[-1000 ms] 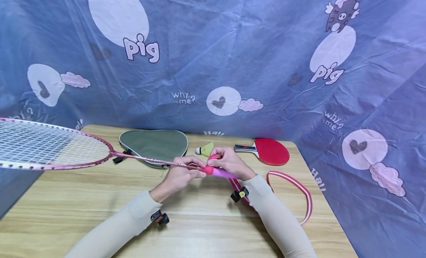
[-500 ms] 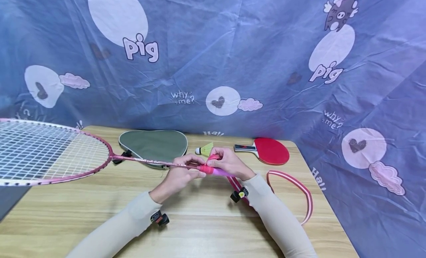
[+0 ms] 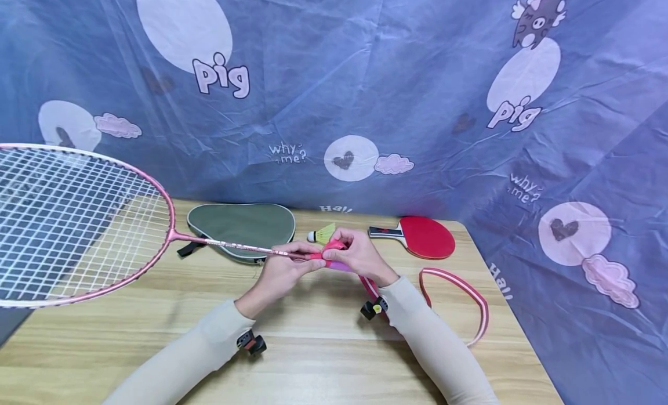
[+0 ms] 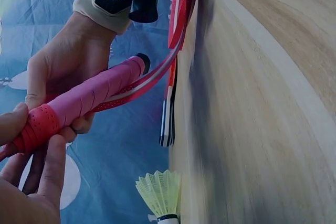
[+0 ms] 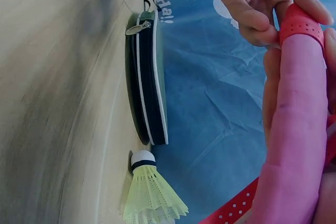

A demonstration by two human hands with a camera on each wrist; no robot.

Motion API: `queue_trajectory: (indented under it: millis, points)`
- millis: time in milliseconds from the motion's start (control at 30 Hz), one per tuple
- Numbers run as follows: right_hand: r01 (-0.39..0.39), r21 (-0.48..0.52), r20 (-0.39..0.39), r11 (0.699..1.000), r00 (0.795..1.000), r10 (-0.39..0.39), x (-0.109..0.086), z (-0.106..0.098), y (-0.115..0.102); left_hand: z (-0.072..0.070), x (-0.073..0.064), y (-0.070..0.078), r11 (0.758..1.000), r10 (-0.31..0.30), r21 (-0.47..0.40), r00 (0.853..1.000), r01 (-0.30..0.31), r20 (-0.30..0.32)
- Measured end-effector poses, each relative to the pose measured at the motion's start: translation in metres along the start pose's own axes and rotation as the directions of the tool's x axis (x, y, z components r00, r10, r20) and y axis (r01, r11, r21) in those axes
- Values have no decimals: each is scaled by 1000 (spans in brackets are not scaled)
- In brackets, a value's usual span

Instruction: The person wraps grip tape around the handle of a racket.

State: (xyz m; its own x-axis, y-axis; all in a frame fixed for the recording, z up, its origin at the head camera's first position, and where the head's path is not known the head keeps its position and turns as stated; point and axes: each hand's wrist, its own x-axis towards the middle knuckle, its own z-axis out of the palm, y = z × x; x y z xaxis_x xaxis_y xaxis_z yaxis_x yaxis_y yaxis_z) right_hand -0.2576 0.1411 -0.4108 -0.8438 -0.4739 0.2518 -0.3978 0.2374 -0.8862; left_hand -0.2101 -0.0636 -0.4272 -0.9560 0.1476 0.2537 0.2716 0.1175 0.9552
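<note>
A badminton racket is held level above the table, its strung head to the left. My left hand pinches it where the shaft meets the handle, thumb and fingers on either side. Around the top of the pink handle lie turns of red perforated grip tape. My right hand grips the tape close against the handle, beside my left fingertips. From there a tape tail with a pale stripe hangs to the table and loops at the right. My right palm partly hides the handle in the head view.
Behind my hands lie a green zipped paddle case, a yellow shuttlecock and a red table tennis paddle. A blue printed cloth hangs behind the wooden table.
The racket has rolled about its shaft, so its strung face shows wider and its upper rim is higher. My right hand has shifted slightly left, covering more of the handle.
</note>
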Motion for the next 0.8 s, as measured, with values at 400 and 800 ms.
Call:
queue_trajectory:
  millis: [400, 800]
  points:
    - [-34, -6, -1, 999, 999, 34, 2, -6, 0, -2, -1, 4, 998, 3, -66, 1000, -4, -12]
    - [-85, 10, 81, 996, 993, 83, 2, -11, 2, -7, -3, 3, 991, 127, 30, 990, -129, 69]
